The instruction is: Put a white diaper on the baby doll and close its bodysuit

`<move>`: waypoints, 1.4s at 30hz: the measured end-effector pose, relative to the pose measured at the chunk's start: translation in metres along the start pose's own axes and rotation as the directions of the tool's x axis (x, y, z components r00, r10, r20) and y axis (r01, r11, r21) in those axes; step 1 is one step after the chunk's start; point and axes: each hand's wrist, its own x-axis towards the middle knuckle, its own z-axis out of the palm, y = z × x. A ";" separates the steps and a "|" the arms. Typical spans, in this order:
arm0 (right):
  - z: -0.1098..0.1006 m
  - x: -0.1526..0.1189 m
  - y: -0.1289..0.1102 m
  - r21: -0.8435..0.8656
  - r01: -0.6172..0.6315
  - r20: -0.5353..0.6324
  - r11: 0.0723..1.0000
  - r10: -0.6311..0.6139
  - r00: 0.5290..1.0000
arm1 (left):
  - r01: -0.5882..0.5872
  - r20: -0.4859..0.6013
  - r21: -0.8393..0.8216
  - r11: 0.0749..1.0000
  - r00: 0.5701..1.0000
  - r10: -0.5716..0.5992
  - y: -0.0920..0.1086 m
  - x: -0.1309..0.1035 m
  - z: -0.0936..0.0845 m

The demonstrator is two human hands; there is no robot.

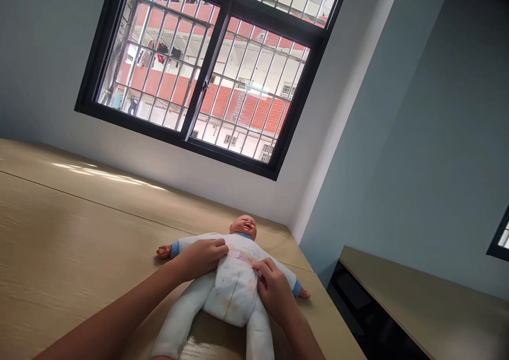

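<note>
A baby doll [243, 226] lies on its back on the wooden table, arms spread wide and legs toward me. It wears a white top with blue cuffs and a coloured print on the chest. Round its hips is a white diaper [233, 291] with faint coloured marks and a line down the front. At the diaper's upper left edge, my left hand [204, 256] is closed, its fingers pinching there. My right hand [274, 286] pinches the opposite side of the waist, fingers curled in. The fingertips of both hands are partly hidden.
The light wooden table [79, 233] reaches to the wall, with a seam across it. A dark-framed barred window [202, 79] is above. Beyond a dark gap on the right stands a second table [429, 296].
</note>
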 end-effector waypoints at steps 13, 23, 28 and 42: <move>-0.011 0.008 -0.019 -0.162 -0.199 0.066 0.966 0.212 0.975 | 0.047 0.045 -0.206 0.977 0.998 -0.039 -0.007 0.003 0.001; -0.020 0.002 -0.015 0.008 -0.180 0.119 0.984 0.178 0.977 | 0.074 -0.002 -0.071 0.995 0.997 -0.074 -0.001 0.003 -0.004; -0.003 0.007 -0.004 -0.198 -0.117 0.038 0.973 0.127 0.991 | 0.075 0.031 0.095 0.993 0.996 -0.078 0.001 0.008 0.008; -0.020 0.001 -0.007 0.244 -0.295 0.132 0.924 0.270 0.954 | 0.408 0.261 -0.608 0.681 0.913 -0.314 -0.040 -0.008 -0.002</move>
